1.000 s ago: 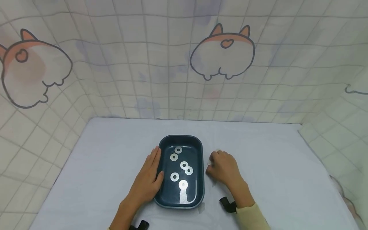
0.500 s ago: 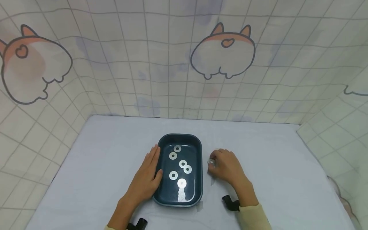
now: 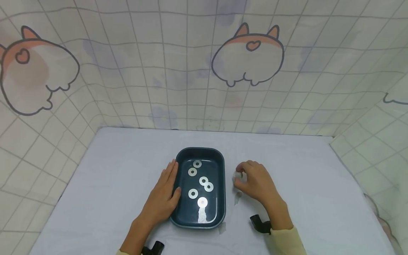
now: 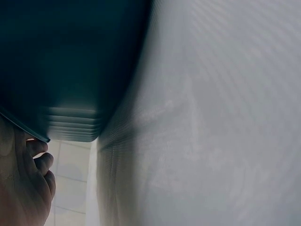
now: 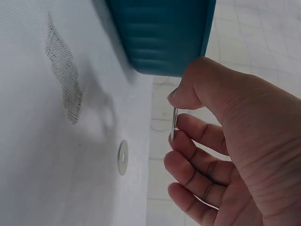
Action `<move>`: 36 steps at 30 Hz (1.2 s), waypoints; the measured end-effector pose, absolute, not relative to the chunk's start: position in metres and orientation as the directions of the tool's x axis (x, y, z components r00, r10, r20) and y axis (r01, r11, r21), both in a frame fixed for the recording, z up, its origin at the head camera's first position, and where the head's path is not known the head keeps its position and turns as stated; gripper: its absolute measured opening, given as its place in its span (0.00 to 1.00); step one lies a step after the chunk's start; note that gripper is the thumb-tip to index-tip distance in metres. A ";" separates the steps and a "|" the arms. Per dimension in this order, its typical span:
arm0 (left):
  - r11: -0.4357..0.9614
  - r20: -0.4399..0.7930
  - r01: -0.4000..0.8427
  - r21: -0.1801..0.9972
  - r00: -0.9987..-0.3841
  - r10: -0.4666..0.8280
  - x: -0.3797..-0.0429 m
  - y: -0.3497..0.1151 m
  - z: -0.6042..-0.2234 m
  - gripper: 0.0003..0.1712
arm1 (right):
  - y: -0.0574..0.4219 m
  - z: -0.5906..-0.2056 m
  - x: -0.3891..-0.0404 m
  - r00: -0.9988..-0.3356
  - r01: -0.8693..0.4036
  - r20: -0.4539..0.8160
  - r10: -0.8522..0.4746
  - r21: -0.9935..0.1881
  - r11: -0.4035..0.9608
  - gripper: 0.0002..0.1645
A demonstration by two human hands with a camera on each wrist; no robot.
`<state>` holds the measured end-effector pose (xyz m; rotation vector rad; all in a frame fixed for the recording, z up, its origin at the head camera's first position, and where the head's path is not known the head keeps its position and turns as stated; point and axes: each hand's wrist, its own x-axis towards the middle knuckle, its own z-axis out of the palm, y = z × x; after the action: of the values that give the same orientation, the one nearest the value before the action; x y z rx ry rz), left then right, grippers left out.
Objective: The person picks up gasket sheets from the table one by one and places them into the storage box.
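Observation:
My right hand (image 3: 256, 182) pinches a washer (image 5: 174, 123) between thumb and fingertips, just right of the tray. In the right wrist view it is thin, silver and seen edge-on. A second flat washer (image 5: 122, 157) lies on the white cloth beneath that hand. Along the left side of the deep blue tray (image 3: 217, 212) rests my left hand (image 3: 159, 200), fingers straight against the wall and thumb at the rim. Inside the tray are several flat silver washers (image 3: 193, 193), two of them overlapping. The left wrist view shows the tray's outer wall (image 4: 70, 70) and a few curled-looking fingertips (image 4: 43, 162).
White cloth (image 3: 134, 152) covers the table. Grey mesh-like patches (image 5: 66, 75) show on it beside the tray. A tiled-pattern curtain (image 3: 178, 71) with cartoon animals hangs behind and at both sides. Black wrist mounts (image 3: 260, 225) sit at each wrist.
The right hand has shifted slightly right and its fingers have come up off the cloth, a washer between them. The left hand and the washers inside the tray stay put.

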<state>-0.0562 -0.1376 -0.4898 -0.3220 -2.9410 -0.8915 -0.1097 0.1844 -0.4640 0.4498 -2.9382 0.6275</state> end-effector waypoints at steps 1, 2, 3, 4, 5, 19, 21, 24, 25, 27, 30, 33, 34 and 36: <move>0.812 0.106 0.211 0.544 -0.977 0.183 -0.056 -0.138 -0.490 0.49 | 0.184 -0.463 -0.109 -0.950 -0.308 0.164 -0.264 -0.382 0.871 0.13; 0.812 0.105 0.210 0.544 -0.977 0.183 -0.056 -0.138 -0.490 0.48 | 0.184 -0.463 -0.109 -0.951 -0.308 0.164 -0.264 -0.382 0.871 0.13; 0.812 0.105 0.211 0.545 -0.977 0.184 -0.056 -0.138 -0.491 0.48 | 0.184 -0.462 -0.109 -0.951 -0.307 0.162 -0.264 -0.381 0.872 0.13; 0.811 0.105 0.211 0.546 -0.977 0.184 -0.056 -0.138 -0.491 0.48 | 0.184 -0.462 -0.108 -0.951 -0.306 0.158 -0.264 -0.382 0.872 0.13; 0.810 0.103 0.209 0.548 -0.978 0.183 -0.056 -0.137 -0.491 0.48 | 0.185 -0.461 -0.108 -0.952 -0.305 0.153 -0.265 -0.381 0.873 0.13; 0.812 0.092 0.200 0.548 -0.980 0.179 -0.055 -0.134 -0.496 0.48 | 0.180 -0.457 -0.101 -0.939 -0.340 0.186 -0.288 -0.384 0.859 0.13; 0.815 0.093 0.199 0.545 -0.980 0.177 -0.054 -0.135 -0.496 0.48 | 0.179 -0.456 -0.100 -0.932 -0.358 0.204 -0.301 -0.376 0.854 0.13; 0.814 0.100 0.202 0.544 -0.979 0.177 -0.054 -0.136 -0.496 0.48 | 0.177 -0.453 -0.100 -0.919 -0.385 0.229 -0.319 -0.359 0.850 0.13; 0.814 0.100 0.202 0.545 -0.979 0.175 -0.054 -0.136 -0.496 0.48 | 0.177 -0.452 -0.100 -0.916 -0.392 0.234 -0.326 -0.354 0.849 0.13; 0.812 0.105 0.203 0.547 -0.979 0.173 -0.054 -0.136 -0.496 0.48 | 0.176 -0.448 -0.099 -0.911 -0.403 0.236 -0.337 -0.346 0.847 0.13; 0.815 0.110 0.207 0.542 -0.978 0.176 -0.054 -0.136 -0.494 0.48 | 0.175 -0.441 -0.098 -0.910 -0.405 0.243 -0.336 -0.340 0.849 0.13; 0.817 0.105 0.204 0.539 -0.979 0.175 -0.055 -0.135 -0.492 0.48 | 0.175 -0.433 -0.097 -0.905 -0.412 0.258 -0.338 -0.334 0.848 0.13; 0.820 0.104 0.202 0.535 -0.979 0.174 -0.055 -0.135 -0.491 0.47 | 0.174 -0.431 -0.096 -0.903 -0.416 0.262 -0.341 -0.332 0.847 0.13; 0.824 0.097 0.194 0.532 -0.981 0.168 -0.056 -0.135 -0.490 0.47 | 0.173 -0.428 -0.096 -0.896 -0.430 0.268 -0.354 -0.325 0.842 0.13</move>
<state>-0.0559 -0.1349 -0.4899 -0.2933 -2.9564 -0.8701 -0.0959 0.1727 -0.4280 0.6071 -2.8232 0.5672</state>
